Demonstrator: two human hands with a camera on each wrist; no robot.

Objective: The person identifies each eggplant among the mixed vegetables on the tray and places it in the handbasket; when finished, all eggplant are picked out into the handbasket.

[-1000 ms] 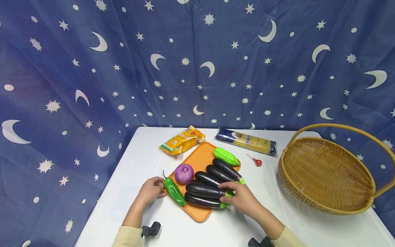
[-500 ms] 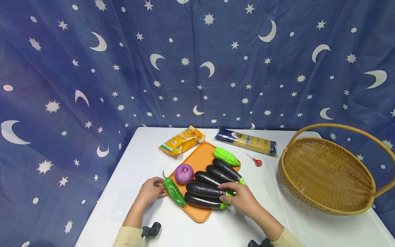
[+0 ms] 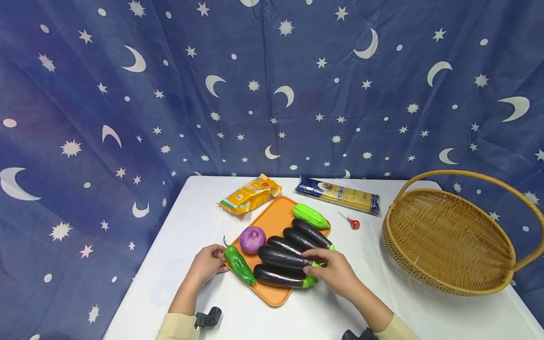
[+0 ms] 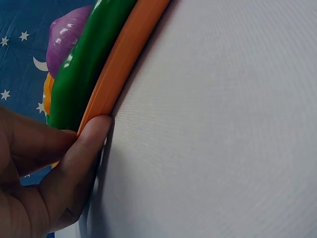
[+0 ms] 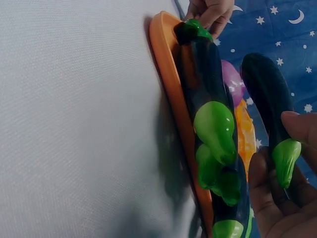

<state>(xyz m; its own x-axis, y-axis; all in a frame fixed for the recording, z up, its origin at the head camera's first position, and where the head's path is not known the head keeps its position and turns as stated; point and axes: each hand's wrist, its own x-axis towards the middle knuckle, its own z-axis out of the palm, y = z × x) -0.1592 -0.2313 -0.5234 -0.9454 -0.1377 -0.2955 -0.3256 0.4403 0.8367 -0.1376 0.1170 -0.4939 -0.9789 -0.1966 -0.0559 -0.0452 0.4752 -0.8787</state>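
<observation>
An orange tray (image 3: 272,298) lies on the table with several dark eggplants, a purple onion (image 3: 252,240), a green pepper (image 3: 239,265) and a pale green ridged vegetable (image 3: 310,216) on it. My left hand (image 3: 208,263) pinches the tray's left edge between thumb and fingers, right by the pepper, as the left wrist view shows. My right hand (image 3: 333,270) grips one eggplant (image 5: 267,89) near its green cap, thumb on one side and fingers on the other. In the right wrist view this eggplant stands up above the others. Another eggplant (image 3: 278,276) lies at the tray's front.
A wicker basket (image 3: 450,241) with a tall handle stands at the right. Behind the tray lie a yellow packet (image 3: 250,194) and a pack of spaghetti (image 3: 339,195). A red lollipop (image 3: 354,224) lies right of the tray. A blue star-patterned cloth (image 3: 255,71) hangs behind the table.
My right hand has moved slightly right with the gripped eggplant, and a wider gap shows between it and the front eggplant. The left hand keeps its place on the tray edge.
</observation>
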